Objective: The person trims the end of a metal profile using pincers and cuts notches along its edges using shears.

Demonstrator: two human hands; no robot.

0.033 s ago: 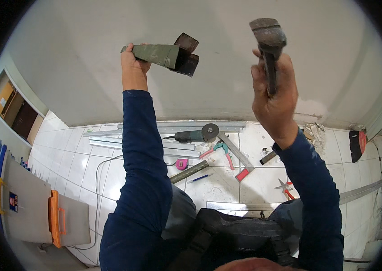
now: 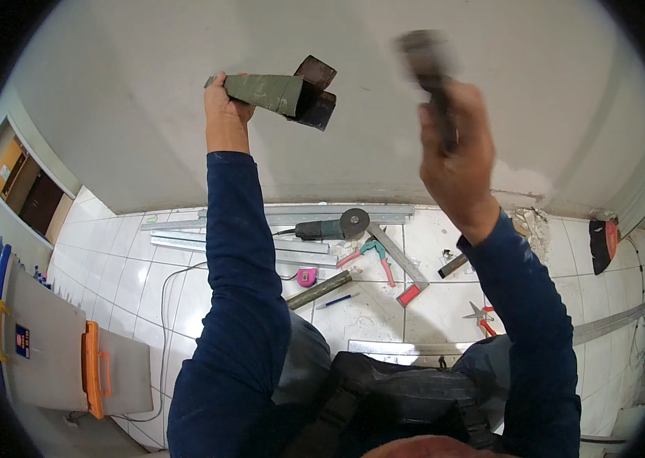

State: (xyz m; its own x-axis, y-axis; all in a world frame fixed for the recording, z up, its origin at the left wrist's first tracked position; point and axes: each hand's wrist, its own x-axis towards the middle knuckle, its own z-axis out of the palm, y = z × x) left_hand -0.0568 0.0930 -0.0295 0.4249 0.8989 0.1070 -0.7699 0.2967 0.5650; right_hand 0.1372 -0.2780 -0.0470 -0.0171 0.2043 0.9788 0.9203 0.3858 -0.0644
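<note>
Against the pale wall, my left hand (image 2: 228, 107) is closed round the narrow end of a green metal tube (image 2: 265, 92). At the tube's right end, cut dark flaps (image 2: 317, 91) splay outward. Raised to the right and apart from the tube, my right hand (image 2: 461, 156) is closed round the handle of a hammer (image 2: 425, 61). The hammer's dark head is smeared by motion. Both arms are stretched forward in dark blue sleeves.
On the white tiled floor lie an angle grinder (image 2: 330, 227), metal profiles (image 2: 261, 246), a try square (image 2: 398, 259), locking pliers (image 2: 376, 258), a pink tape measure (image 2: 306, 277), a pen (image 2: 337, 301), a dark tube (image 2: 321, 290) and red-handled snips (image 2: 482, 317). A grey toolbox (image 2: 48, 336) stands left.
My right hand has swung the hammer a little to the left, toward the tube. My left hand and the tube keep their place.
</note>
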